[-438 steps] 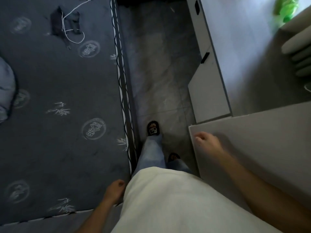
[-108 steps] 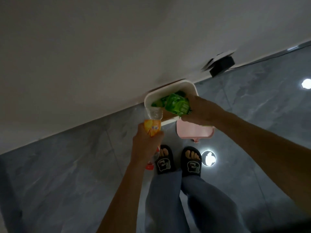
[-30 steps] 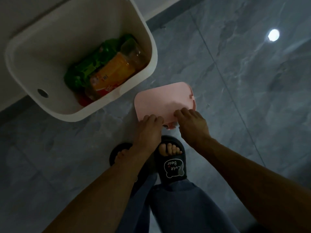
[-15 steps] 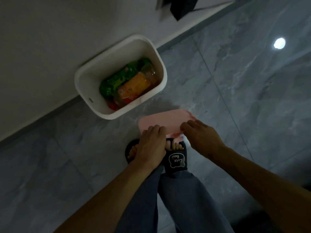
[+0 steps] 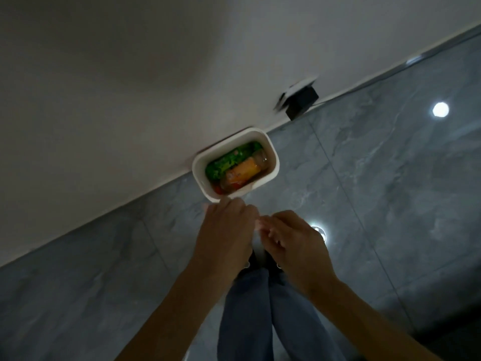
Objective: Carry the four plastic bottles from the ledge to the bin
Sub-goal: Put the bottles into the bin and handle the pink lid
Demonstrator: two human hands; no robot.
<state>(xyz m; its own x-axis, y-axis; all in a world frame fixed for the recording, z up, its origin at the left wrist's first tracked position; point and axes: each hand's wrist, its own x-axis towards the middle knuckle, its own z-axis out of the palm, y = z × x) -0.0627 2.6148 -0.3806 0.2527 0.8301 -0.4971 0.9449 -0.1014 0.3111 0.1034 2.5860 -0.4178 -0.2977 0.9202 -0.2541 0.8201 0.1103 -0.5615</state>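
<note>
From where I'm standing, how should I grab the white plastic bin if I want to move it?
Take the white plastic bin by its two long rims, coming straight down from above. Its open top faces up and the near rim stands clear of the wall, while the far rim sits against the wall, so a side approach is blocked there.

You have just one view to work from — the camera on your head, wide-angle, tipped steeply down and slightly forward. It looks from standing height at the grey floor [image 5: 377, 191] past your own legs. Your left hand [image 5: 226, 230] and right hand [image 5: 294, 241] sit near the middle of the frame, close to the lens, while the bin [image 5: 272, 162] lies farther off, just above them against the wall [image 5: 156, 74]. The wide lens tilts the wall's foot into a diagonal — no second view overlaps.
</note>
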